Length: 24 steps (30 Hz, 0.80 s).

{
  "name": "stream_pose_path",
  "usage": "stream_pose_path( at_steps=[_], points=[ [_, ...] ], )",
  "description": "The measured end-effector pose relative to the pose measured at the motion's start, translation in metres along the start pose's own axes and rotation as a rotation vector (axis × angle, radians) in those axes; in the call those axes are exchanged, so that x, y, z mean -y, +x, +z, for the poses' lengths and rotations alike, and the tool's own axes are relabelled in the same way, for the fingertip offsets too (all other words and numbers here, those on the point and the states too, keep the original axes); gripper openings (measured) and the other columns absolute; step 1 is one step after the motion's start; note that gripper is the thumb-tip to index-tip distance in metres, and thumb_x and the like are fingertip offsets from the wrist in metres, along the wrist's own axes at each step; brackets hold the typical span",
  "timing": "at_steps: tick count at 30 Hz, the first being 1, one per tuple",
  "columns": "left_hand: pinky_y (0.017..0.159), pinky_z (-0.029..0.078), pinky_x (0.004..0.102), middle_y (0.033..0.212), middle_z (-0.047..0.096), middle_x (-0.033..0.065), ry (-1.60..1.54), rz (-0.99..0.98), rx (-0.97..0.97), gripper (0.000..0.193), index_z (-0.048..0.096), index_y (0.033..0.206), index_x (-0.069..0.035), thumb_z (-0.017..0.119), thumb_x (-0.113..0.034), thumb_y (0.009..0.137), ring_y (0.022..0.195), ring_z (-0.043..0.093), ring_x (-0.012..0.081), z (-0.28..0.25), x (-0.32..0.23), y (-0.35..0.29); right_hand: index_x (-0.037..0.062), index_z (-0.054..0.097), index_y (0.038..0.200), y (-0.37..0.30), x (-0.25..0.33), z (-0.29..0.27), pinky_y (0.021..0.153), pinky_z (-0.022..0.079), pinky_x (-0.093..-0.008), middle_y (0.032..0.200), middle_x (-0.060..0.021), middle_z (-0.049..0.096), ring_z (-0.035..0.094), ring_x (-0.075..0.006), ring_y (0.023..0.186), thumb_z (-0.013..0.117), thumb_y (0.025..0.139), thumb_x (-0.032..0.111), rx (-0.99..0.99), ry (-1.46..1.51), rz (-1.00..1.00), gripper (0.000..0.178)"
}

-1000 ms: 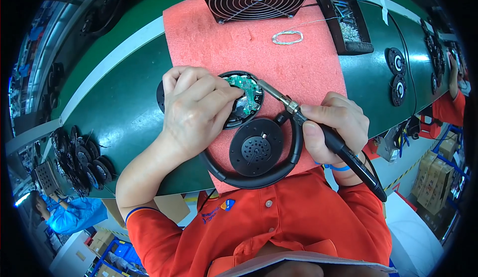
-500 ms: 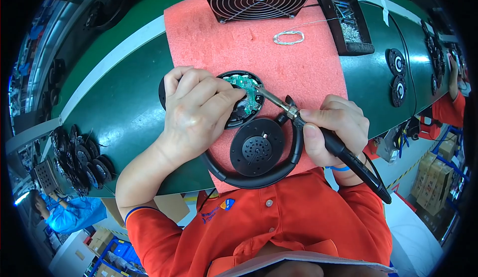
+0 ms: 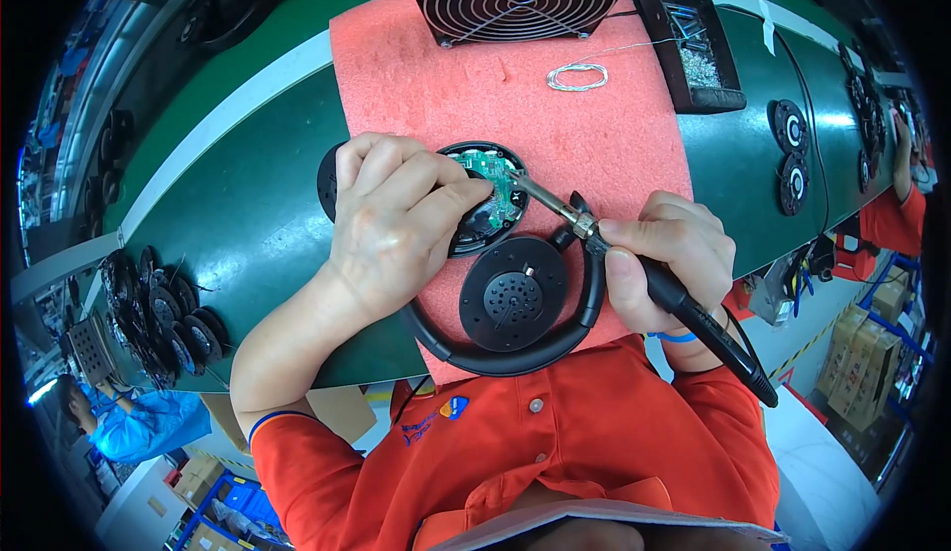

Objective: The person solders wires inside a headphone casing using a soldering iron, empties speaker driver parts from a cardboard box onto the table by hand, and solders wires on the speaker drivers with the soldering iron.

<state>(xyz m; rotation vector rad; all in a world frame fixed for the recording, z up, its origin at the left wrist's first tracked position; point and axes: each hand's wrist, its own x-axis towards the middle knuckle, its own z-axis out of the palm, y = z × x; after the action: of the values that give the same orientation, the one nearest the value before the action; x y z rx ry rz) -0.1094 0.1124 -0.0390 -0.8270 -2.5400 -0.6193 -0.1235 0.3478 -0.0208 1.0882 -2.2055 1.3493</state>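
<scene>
A black headphone lies on pink foam (image 3: 614, 145), its headband (image 3: 495, 361) curving toward me. One round ear cup (image 3: 523, 167) is uncovered, with a green circuit board (image 3: 498, 167) inside. My left hand (image 3: 391, 224) lies over this cup's left side, fingers bent and closed, the tips down at the board; whatever they pinch is hidden. My right hand (image 3: 679, 264) grips a soldering iron (image 3: 684, 303) with a black handle, its metal tip at the board's upper right part. Nearer me sits a round black speaker plate (image 3: 513, 294) with small holes. Another black disc (image 3: 329, 185) shows partly behind my left hand.
A fan with a wire grille (image 3: 520, 1) stands at the far edge of the foam. Coiled solder wire (image 3: 578, 78) lies before it, beside a black parts box (image 3: 690, 46). Round black parts (image 3: 163, 313) pile at left; more discs (image 3: 791, 155) lie at right.
The whole view shifts very slightly. My hands and the soldering iron keep almost the same place over the board.
</scene>
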Motion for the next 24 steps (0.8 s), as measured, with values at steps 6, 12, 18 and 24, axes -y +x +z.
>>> stream_pose_path(
  at_steps=[6, 12, 18, 24],
  points=[
    [0.080, 0.035, 0.0351, 0.078, 0.057, -0.0025, 0.039, 0.000, 0.009, 0.023, 0.067, 0.081, -0.011, 0.066, -0.005, 0.059, 0.079, 0.053, 0.0165, -0.0013, -0.0013, -0.0001, -0.0001, 0.063, 0.077, 0.0004, 0.0004, -0.0005, 0.039, 0.039, -0.0268, 0.053, -0.0062, 0.054, 0.051, -0.0179, 0.040, 0.067, 0.064, 0.002, 0.038, 0.003, 0.002, 0.014],
    [0.081, 0.035, 0.0358, 0.077, 0.057, -0.0026, 0.069, -0.001, 0.009, 0.022, 0.067, 0.080, -0.011, 0.066, -0.005, 0.059, 0.079, 0.053, 0.0162, -0.0017, -0.0039, 0.0010, 0.0011, 0.063, 0.076, -0.0003, -0.0005, 0.0040, 0.039, 0.039, -0.0272, 0.053, -0.0060, 0.054, 0.051, -0.0185, 0.041, 0.068, 0.063, 0.003, 0.051, 0.010, -0.002, 0.015],
    [0.081, 0.035, 0.0357, 0.076, 0.057, -0.0030, 0.078, -0.005, -0.006, 0.022, 0.067, 0.079, -0.011, 0.065, -0.006, 0.058, 0.077, 0.053, 0.0159, -0.0005, -0.0031, 0.0000, 0.0022, 0.063, 0.076, 0.0008, 0.0002, 0.0076, 0.039, 0.039, -0.0271, 0.053, -0.0059, 0.054, 0.051, -0.0186, 0.041, 0.070, 0.061, 0.003, 0.066, -0.006, 0.006, 0.016],
    [0.081, 0.035, 0.0357, 0.075, 0.057, -0.0033, 0.079, 0.004, -0.015, 0.021, 0.067, 0.079, -0.011, 0.065, -0.007, 0.058, 0.076, 0.053, 0.0156, 0.0002, -0.0026, 0.0006, 0.0024, 0.063, 0.076, -0.0005, -0.0005, 0.0082, 0.039, 0.039, -0.0272, 0.053, -0.0060, 0.054, 0.052, -0.0187, 0.042, 0.070, 0.061, 0.004, 0.059, -0.006, 0.011, 0.017]
  ],
)
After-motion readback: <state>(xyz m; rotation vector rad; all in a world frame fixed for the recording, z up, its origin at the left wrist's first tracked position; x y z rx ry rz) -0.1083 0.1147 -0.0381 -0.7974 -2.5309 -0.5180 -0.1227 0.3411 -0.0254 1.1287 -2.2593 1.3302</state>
